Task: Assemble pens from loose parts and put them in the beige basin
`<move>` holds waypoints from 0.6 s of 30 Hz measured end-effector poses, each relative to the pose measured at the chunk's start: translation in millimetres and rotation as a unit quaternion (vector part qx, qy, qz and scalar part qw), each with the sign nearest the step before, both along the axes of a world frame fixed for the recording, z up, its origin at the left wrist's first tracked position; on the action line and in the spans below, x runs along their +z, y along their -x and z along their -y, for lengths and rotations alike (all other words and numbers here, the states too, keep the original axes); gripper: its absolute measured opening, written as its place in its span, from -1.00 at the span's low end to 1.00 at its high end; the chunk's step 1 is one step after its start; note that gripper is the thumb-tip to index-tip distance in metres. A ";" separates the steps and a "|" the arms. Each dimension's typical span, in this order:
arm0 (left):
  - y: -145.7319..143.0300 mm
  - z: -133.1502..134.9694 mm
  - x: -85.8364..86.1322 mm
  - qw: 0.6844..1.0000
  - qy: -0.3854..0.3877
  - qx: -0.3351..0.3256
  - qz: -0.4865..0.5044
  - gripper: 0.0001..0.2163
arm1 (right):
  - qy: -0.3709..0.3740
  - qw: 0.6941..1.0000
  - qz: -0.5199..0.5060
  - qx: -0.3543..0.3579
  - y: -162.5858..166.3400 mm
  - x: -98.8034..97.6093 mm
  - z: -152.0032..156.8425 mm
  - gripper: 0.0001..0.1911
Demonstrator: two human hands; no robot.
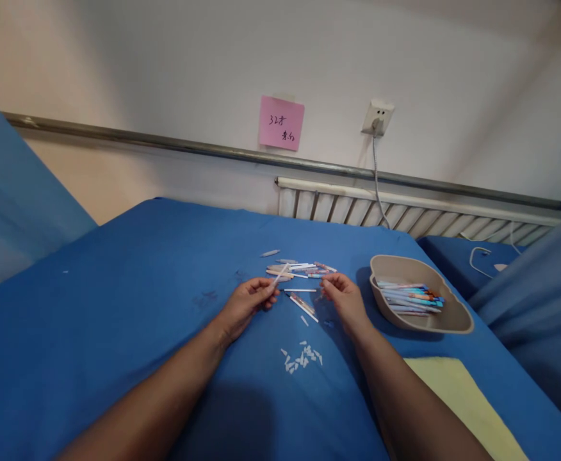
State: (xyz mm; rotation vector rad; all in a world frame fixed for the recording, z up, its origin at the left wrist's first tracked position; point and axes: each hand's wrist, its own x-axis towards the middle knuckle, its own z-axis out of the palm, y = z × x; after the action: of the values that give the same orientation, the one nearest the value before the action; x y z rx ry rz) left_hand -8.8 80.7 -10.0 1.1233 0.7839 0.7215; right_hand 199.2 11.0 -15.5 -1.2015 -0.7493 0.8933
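Note:
My left hand [246, 304] rests on the blue cloth with its fingers pinched round a thin white pen tube [280, 274] that points up and right. My right hand [342, 298] lies a short way to the right, fingers curled at the edge of a loose pile of pen parts [300, 269]; what it holds, if anything, I cannot make out. Between the hands lie a few thin white refills [302, 301]. A small heap of several tiny white caps [302, 358] sits nearer to me.
A beige tray [453, 317] with several finished pens stands right of my right hand. The blue-covered table [117, 288] reaches the wall, with a radiator [405, 214], a socket with a cable and a pink note behind. A yellow sheet [467, 397] lies at near right.

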 end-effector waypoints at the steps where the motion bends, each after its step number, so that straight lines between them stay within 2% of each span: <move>1: 1.2 -2.5 -0.1 1.000 0.010 0.016 0.015 -0.72 | 0.009 0.999 0.033 0.006 -4.0 -5.6 -3.0 -0.70; 5: 3.6 -7.8 0.1 0.998 0.042 0.035 0.040 -0.76 | 0.037 0.982 0.180 0.047 -6.0 -23.6 -6.4 -0.82; 8: 3.8 -8.1 0.8 0.997 0.053 0.030 0.042 -0.80 | 0.068 0.935 0.335 0.091 2.0 -27.5 -0.8 -0.89; 13: 4.2 -8.2 1.1 0.996 0.071 0.026 0.057 -0.83 | 0.075 0.833 0.535 0.120 13.1 -14.8 10.8 -0.93; 18: 4.1 -8.8 1.4 0.994 0.081 0.025 0.062 -0.84 | 0.096 0.783 0.602 0.125 18.7 -4.0 15.6 -0.90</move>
State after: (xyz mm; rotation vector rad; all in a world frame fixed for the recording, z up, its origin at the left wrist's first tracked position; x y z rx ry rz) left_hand -12.8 89.4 -8.6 0.9053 0.7532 0.7494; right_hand 180.5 -4.7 -19.5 -1.8727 -1.9092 0.2893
